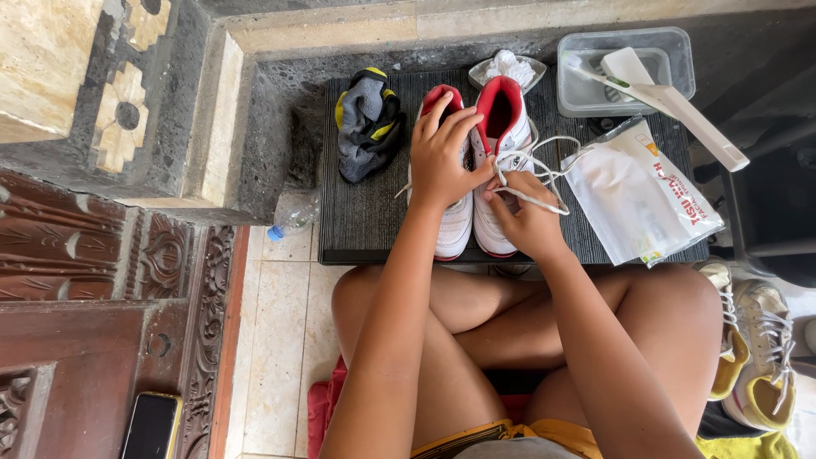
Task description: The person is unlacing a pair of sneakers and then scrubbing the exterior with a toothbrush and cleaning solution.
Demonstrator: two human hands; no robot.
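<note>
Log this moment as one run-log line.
left hand: on left sneaker | right hand: pinching white lace of right sneaker | surface: dark mat

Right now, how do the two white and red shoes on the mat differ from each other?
The left shoe lies under the left hand, which covers most of its top; the right shoe shows its red opening plainly. The right shoe has a loose white lace trailing off to the side, pinched by the right hand, while the left shoe's laces are mostly hidden. Both are white with red lining, side by side on the dark mat.
</note>
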